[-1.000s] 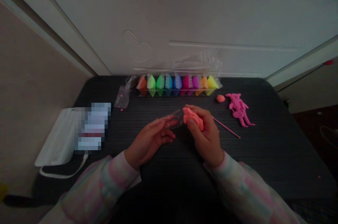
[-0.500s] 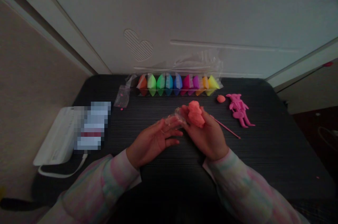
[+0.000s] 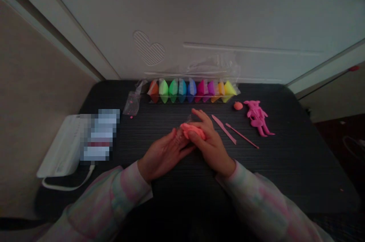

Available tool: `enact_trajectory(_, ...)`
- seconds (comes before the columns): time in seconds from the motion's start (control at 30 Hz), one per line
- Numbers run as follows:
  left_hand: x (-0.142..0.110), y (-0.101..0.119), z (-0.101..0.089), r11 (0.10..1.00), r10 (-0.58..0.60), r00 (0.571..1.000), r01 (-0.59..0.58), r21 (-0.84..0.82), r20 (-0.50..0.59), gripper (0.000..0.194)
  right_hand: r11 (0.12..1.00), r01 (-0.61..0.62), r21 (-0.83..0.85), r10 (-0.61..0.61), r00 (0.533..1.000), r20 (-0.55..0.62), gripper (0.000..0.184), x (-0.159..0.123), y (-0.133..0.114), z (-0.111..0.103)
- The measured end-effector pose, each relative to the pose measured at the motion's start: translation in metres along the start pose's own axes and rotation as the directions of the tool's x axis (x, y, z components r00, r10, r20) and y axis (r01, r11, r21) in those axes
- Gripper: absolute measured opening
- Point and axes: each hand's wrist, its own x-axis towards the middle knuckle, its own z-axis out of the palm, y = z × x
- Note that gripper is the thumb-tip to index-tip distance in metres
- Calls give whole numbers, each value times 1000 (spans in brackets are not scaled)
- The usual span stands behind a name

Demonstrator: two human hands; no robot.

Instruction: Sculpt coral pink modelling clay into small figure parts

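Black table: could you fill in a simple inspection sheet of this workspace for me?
Surface: black table, finely lined.
In work: coral clay, touching a clear wrapper.
Clutter: pink knife, stick, pink figure, orange ball, colored packs, small bag, white box.
Hands: right hand grips the clay; left hand is open, wrapper across its fingers.
Cables: white cable, plugged into a blurred screen.
Surroundings: pale panel behind.

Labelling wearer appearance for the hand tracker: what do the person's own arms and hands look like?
Left sleeve and right sleeve match: long, loose fabric patterned in soft-edged blocks of pink, pale teal and off-white, reaching about the wrists. Left hand and right hand are bare; no gloves, watch or bracelet show. Fine fabric detail is blurred.
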Motion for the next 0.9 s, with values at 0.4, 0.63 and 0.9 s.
enact_trajectory(0.4, 0, -4, 2, 1000, -15, 990, 13, 21, 143, 66, 815, 278, -508, -322, 947, 1, 20, -14, -15, 8)
enact_trajectory(0.63, -2, -2, 2, 998, -26, 988, 17, 63, 151, 63, 985, -81, 151, 76, 996, 37, 22, -5, -11, 1)
enact_trajectory(0.9, -1, 15, -3, 937, 108, 992, -78, 340, -69, 48, 459, -187, 868, 463, 885, -54, 17, 11, -4, -13)
